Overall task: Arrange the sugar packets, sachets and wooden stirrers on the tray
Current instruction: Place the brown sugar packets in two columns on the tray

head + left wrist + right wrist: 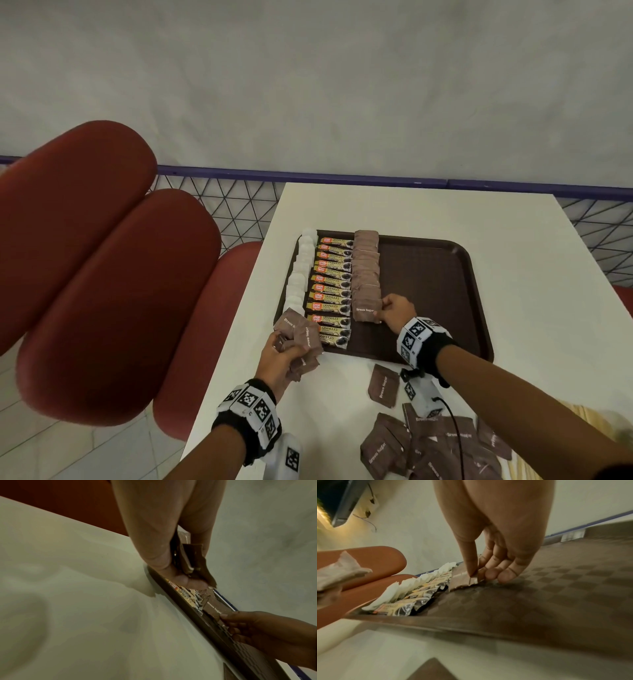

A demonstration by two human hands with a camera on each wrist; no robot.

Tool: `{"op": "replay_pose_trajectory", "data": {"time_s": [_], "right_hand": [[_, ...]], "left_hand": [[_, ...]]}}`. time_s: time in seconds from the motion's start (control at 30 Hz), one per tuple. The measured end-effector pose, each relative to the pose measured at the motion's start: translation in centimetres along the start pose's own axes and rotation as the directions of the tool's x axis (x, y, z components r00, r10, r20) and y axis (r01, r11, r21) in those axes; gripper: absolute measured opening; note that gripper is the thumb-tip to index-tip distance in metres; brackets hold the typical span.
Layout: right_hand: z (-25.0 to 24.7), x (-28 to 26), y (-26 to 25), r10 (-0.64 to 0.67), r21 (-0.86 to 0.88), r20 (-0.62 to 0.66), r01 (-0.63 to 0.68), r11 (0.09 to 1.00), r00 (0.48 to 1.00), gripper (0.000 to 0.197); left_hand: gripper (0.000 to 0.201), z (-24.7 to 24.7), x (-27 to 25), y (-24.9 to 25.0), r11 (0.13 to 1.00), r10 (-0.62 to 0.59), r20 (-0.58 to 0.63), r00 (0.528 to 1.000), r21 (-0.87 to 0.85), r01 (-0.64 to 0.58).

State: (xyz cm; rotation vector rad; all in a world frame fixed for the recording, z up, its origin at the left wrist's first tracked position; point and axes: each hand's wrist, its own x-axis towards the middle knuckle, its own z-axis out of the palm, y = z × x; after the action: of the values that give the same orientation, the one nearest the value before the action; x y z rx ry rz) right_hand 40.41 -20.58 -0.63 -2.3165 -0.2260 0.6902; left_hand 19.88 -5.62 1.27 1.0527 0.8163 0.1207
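Though curled, fingers (471,566) pinching packet (462,580)

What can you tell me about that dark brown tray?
The tray is dark brown, rectangular with rounded corners, a raised rim and a checkered floor, plastic by its look. It lies flat on the white table. Its left part holds three rows of packets; the rest is bare. The right hand pinches a packet in it.

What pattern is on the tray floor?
A brown checkered pattern on the tray, clearest in the right wrist view.
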Motion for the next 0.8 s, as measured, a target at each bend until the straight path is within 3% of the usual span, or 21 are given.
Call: {"op": "replay_pose_trajectory", "data": {"time_s": [0.37,0.57,0.67,0.8], "right_hand": [[0.4,-0.1,-0.9,-0.006,-0.199,-0.02,0.001,0.98,1.0,0.02],[0.0,-0.8,-1.0,-0.187,-0.232,-0.104,0.159,0.96,0.977,0.018],[0.2,-1.9,-1.6,-0.285,-0.191,-0.01,0.278,0.941,0.958,0.019],[1.4,-4.0,-2.8,-0.366,0.0,0.16,0.371,0.929,0.917,0.014]], "left_hand": [[0.042,0.3,-0.1,0.1,0.999,0.0,-0.015,1.0,-0.049,-0.001],[0.038,0.1,0.0,0.0,1.0,0.023,-0.028,0.999,-0.008,-0.023],[0.036,0.4,-0.1,0.0,1.0,0.028,-0.022,0.999,0.008,-0.028],[0.042,0.8,0.2,-0.2,1.0,0.027,-0.023,0.999,-0.005,-0.027]]}}
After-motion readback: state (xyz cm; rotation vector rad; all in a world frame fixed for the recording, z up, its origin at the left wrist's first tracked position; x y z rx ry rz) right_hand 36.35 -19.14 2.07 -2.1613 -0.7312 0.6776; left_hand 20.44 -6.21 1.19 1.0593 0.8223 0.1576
